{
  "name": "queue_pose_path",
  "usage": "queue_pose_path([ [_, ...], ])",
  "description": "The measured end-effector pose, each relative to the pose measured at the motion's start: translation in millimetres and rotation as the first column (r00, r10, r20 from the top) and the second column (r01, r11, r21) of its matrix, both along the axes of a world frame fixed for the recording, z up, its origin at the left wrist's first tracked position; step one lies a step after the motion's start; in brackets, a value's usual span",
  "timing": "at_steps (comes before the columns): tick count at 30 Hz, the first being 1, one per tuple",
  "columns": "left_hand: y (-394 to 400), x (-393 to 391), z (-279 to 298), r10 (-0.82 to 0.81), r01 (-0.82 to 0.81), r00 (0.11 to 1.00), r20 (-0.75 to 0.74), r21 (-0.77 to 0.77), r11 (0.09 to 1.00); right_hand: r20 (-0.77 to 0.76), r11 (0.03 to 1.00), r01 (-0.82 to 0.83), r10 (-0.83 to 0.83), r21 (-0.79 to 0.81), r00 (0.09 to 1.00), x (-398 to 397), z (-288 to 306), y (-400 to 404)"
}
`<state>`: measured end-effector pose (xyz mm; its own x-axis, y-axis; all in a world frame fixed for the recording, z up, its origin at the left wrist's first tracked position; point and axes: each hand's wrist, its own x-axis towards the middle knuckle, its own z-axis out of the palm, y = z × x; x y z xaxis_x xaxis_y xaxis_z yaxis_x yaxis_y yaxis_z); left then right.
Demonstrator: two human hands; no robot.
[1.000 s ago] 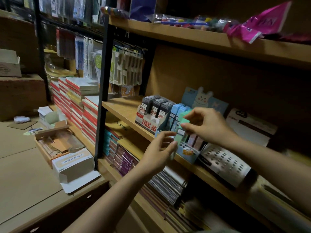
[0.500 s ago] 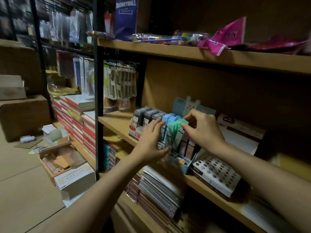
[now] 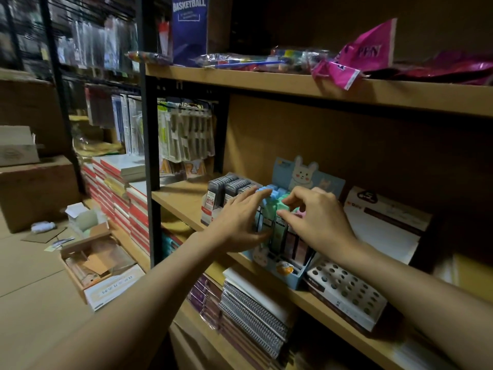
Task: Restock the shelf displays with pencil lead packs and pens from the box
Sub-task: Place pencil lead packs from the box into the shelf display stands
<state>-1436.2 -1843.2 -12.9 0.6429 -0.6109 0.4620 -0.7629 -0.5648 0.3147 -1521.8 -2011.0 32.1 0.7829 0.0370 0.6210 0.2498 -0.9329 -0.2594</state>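
Wooden shelf unit [image 3: 293,86], black metal uprights; middle board carries the displays under work.

Large cardboard carton [image 3: 34,190] on the floor at far left, closed, contents not visible.

Stacked red-and-white notebooks [image 3: 117,198] left of the upright.

White pen stand [image 3: 346,295] on the middle board, right of centre: tilted top panel full of round holes, all holes that show are unfilled.

Open box [image 3: 90,263] on the floor, lower left: flaps up, holds loose cardboard pieces and clear-wrapped items; exact contents cannot be told.

Blue display tray [image 3: 293,276] with rabbit backing card, on the middle board just left of the pen stand. Compartments hold upright pencil lead packs [image 3: 280,225]: blue row at left, green in the middle, pink at right. Front slots toward the right partly vacant.

Grey-pack display [image 3: 226,193] touching the blue tray's left side: three rows of dark grey packs, standing upright, full.

Left hand [image 3: 240,222]: fingers straight and spread flat against the left face of the blue packs, thumb low on the front; holding nothing.

Right hand [image 3: 314,217]: fingers curled, thumb and forefinger pinching the top of a green pack seated in the tray.
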Motion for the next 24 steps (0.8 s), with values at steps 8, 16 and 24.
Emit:
queue_pose_path([
  [8, 9, -11, -10, -0.064, 0.062, 0.995, 0.070, 0.040, 0.997, 0.024, 0.997, 0.027, -0.025, -0.078, 0.999, 0, -8, -4],
  [16, 8, -10, -8, -0.077, 0.075, 0.997, 0.027, 0.050, 0.996, 0.087, 0.956, 0.117, -0.097, -0.268, 0.991, 0, -16, -4],
  [24, 8, -18, 1, -0.081, 0.081, 0.996, 0.034, 0.012, 0.997, -0.017, 0.960, 0.103, -0.112, -0.262, 0.994, -6, -9, -16],
])
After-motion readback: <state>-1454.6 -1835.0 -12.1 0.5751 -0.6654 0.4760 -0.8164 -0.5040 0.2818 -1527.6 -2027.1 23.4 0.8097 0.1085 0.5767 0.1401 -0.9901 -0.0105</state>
